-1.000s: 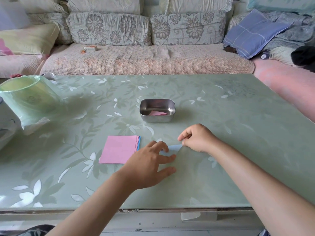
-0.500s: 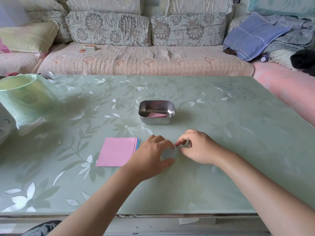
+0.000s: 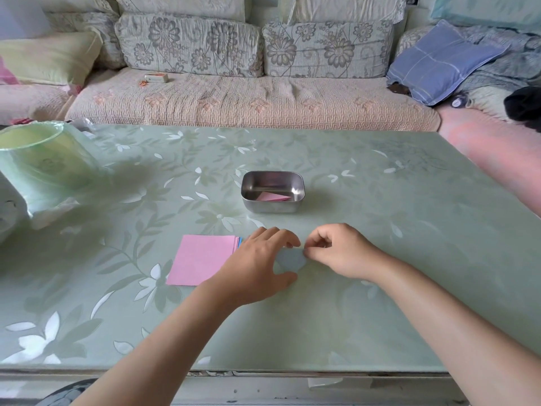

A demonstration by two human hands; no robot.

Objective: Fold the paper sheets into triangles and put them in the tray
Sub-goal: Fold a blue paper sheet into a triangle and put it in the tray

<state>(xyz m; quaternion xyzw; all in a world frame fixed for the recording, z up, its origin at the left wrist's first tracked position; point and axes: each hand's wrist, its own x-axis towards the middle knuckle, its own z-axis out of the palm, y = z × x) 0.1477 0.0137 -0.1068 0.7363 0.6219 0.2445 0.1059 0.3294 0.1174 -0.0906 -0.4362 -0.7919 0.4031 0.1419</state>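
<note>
My left hand (image 3: 260, 266) lies spread, pressing the blue paper (image 3: 290, 260) onto the bench (image 3: 395, 303). My right hand (image 3: 342, 250) pinches its edge.

One tray (image 3: 272, 208), one stack (image 3: 202, 259), one triangle (image 3: 273, 197), one sheet (image 3: 290, 259)

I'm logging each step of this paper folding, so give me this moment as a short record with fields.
tray: metal, on the table beyond the hands, with one folded pink piece inside
stack: unfolded sheets, pink on top, beside the left hand
blue sheet: flat on the table between the hands, mostly covered
left hand: presses the blue sheet down
right hand: pinches the blue sheet's edge
stage: blue sheet being folded, not yet in the tray
</note>
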